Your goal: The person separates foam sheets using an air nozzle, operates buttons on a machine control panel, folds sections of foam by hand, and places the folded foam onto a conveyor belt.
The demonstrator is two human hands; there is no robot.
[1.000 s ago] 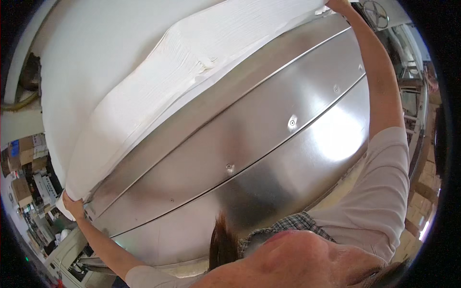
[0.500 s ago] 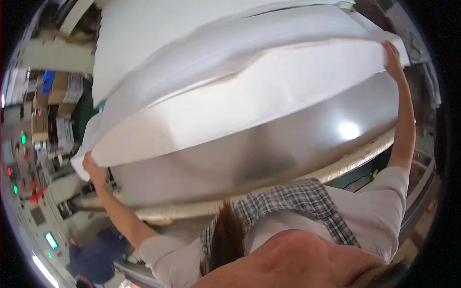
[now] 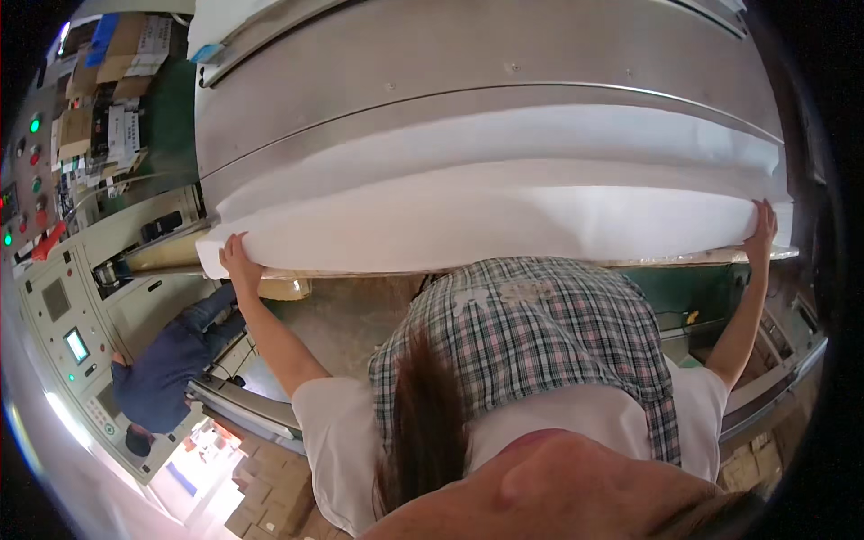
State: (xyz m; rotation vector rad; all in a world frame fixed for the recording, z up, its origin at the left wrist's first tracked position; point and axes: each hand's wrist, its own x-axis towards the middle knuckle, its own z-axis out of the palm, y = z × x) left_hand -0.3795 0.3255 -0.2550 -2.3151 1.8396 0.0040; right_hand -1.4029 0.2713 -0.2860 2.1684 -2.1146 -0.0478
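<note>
A wide, smooth white sheet [image 3: 504, 220] stretches across in front of me, its near edge bent over in a long fold. My left hand [image 3: 239, 258] is closed on its left end, and my right hand [image 3: 763, 229] grips its right end. Whether it is one layer or several I cannot make out. Beneath and behind it lies a flat metal table [image 3: 432, 72], bare toward the far side. The sheet's near edge hangs close to the checked apron [image 3: 540, 315] that I wear.
At the lower left a person in dark blue [image 3: 171, 369] bends beside a control cabinet [image 3: 54, 301]. Cardboard boxes [image 3: 126, 54] are piled at the upper left. A panel with lit green buttons [image 3: 34, 123] stands at the far left edge. A metal rail [image 3: 261, 418] runs behind me.
Both hands have drawn the white sheet toward my body, uncovering the far part of the metal table. Its far portion no longer covers the table's back.
</note>
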